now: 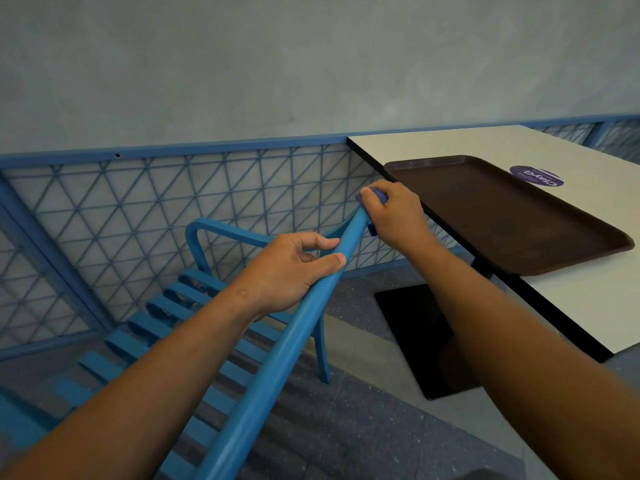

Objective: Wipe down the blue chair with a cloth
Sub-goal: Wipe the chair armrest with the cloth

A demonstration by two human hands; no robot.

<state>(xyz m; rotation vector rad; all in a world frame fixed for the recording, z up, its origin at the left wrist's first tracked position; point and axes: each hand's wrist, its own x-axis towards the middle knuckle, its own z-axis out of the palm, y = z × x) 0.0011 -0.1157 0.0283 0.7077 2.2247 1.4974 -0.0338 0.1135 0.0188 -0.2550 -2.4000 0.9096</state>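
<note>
Right hand [394,211] presses a bunched dark-blue cloth [374,213] against the far end of the top rail of a blue slatted metal chair [277,358], fingers curled round both cloth and rail; the left hand [287,268] grips the same rail nearer the camera. Chair stands on a grey speckled floor [363,427] beside a white-topped bench [588,299] carrying a brown plastic tray [502,216], before a blue wire-mesh fence [138,202]
</note>
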